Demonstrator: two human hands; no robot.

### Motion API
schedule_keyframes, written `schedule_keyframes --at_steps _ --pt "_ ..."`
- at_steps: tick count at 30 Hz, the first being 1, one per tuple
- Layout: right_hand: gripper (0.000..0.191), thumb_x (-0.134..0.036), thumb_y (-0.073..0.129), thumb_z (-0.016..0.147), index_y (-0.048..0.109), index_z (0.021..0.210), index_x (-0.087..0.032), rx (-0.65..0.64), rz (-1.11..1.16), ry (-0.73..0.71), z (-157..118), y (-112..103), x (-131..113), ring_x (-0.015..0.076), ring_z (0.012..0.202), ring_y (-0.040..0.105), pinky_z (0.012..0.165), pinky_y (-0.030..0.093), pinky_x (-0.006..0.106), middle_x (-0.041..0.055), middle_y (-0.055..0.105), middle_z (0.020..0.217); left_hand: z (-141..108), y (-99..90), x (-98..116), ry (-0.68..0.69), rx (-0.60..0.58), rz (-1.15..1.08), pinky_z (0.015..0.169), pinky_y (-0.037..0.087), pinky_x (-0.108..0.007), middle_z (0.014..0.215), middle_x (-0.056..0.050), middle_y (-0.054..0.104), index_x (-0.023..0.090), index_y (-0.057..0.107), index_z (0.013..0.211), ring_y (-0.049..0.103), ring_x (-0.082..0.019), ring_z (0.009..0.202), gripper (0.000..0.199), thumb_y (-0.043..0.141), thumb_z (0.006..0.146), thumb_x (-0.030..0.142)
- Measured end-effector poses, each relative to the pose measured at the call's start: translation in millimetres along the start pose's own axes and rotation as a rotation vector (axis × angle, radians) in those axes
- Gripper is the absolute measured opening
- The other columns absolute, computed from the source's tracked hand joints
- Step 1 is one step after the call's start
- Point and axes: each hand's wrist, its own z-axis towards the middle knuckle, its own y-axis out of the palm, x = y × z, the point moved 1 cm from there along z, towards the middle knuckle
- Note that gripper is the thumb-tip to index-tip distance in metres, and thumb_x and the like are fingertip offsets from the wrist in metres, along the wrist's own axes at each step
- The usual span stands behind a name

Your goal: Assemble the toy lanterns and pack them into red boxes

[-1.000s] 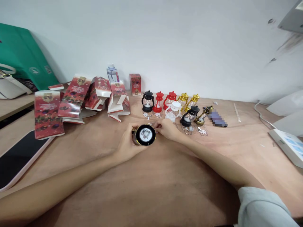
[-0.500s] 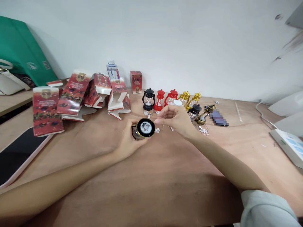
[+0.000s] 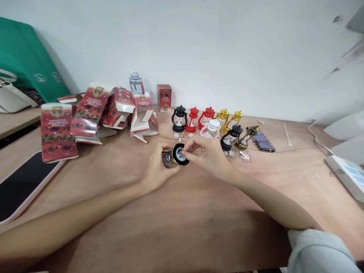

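Item: small lantern (image 3: 174, 156), lying sideways at tabletop (image 3: 182, 227) centre, base toward camera. Left hand (image 3: 157, 167) clasps its body; right hand (image 3: 206, 153), from 3 o'clock, pinches narrowly at the base. Step: base fitting, probably. Next: fine fingertip control.

Red cartons (image 3: 85, 117) flattened and piled far left – one red box (image 3: 164, 97) upright by water bottle (image 3: 135, 82). Green bag (image 3: 25, 60) at wall, tablet (image 3: 19, 185) near left table edge.

Bare forearms; pale grey sleeve (image 3: 318, 250)
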Motion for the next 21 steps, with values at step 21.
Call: schedule_keyframes --at_steps 21 --pt "0.023 -0.006 0.057 0.086 0.069 0.104 -0.014 -0.271 -0.441 -0.027 18 14 90 0.0221 0.106 0.061 0.097 0.042 0.037 0.0120 0.071 0.109 5 3.5 -8 -0.063 0.152 -0.196 0.084 0.050 -0.036 0.095 -0.002 0.059 0.021 0.044 0.097 0.061 -0.020 0.092 0.049 0.078 0.063 0.033"
